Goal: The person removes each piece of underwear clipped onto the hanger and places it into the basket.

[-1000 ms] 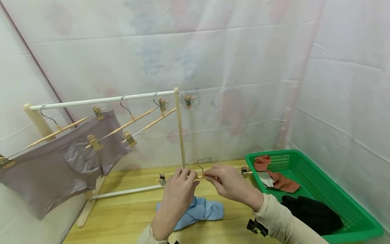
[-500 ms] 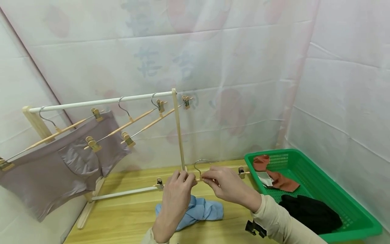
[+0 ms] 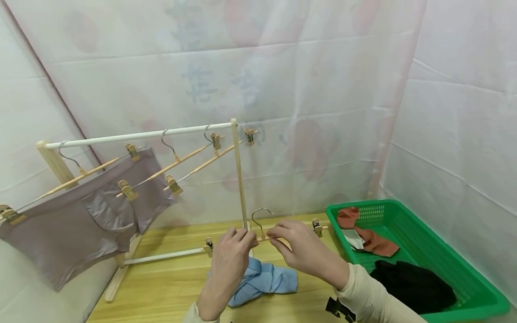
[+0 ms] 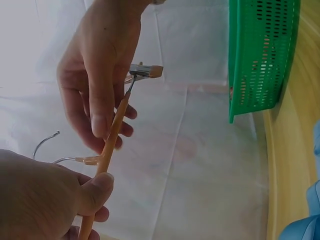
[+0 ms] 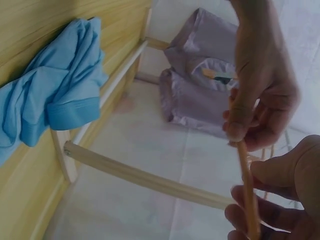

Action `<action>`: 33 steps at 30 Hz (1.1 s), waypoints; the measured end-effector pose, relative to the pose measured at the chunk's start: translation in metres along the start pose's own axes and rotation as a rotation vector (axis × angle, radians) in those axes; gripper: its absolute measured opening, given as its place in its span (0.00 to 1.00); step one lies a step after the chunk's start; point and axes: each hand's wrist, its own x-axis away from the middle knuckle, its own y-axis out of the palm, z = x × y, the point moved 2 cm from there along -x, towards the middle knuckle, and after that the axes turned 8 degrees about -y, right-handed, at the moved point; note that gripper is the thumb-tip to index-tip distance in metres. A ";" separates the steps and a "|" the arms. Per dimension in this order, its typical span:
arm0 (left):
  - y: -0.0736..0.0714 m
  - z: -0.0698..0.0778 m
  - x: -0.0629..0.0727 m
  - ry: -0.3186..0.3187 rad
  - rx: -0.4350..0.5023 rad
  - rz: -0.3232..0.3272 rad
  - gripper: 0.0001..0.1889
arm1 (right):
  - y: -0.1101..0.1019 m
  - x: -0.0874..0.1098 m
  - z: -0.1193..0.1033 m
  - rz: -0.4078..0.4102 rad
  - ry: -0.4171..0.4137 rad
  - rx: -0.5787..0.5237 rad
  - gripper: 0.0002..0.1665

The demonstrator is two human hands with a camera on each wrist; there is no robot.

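Note:
Both hands hold a clip hanger with a wooden bar (image 3: pixel 264 238) and a metal hook, level above the table. My left hand (image 3: pixel 230 264) grips the bar left of the hook. On the other side my right hand (image 3: pixel 304 251) pinches it between thumb and fingers. The left wrist view shows the left thumb along the bar (image 4: pixel 115 127), with a clip (image 4: pixel 147 71) beyond the right hand. One clip (image 3: pixel 208 246) sticks out past the left hand and another clip (image 3: pixel 317 227) past the right; neither holds cloth. Beneath the hands lies a crumpled light-blue garment (image 3: pixel 264 282), partly hidden by the left hand.
At left stands a wooden rack with a white rail (image 3: pixel 141 136). Mauve underpants (image 3: pixel 109 215) hang from one hanger, and further hangers hang bare. A green basket (image 3: pixel 428 242) at right contains a black garment (image 3: pixel 414 285) and rust-coloured cloth (image 3: pixel 377 242) with a white patch.
The hanger has shifted slightly left in both hands, its left clip now a little lower. The blue garment, rack and basket stay put.

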 end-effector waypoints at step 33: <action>-0.006 -0.040 0.004 -0.066 0.006 -0.020 0.06 | 0.075 0.021 -0.005 -0.293 0.097 -0.096 0.13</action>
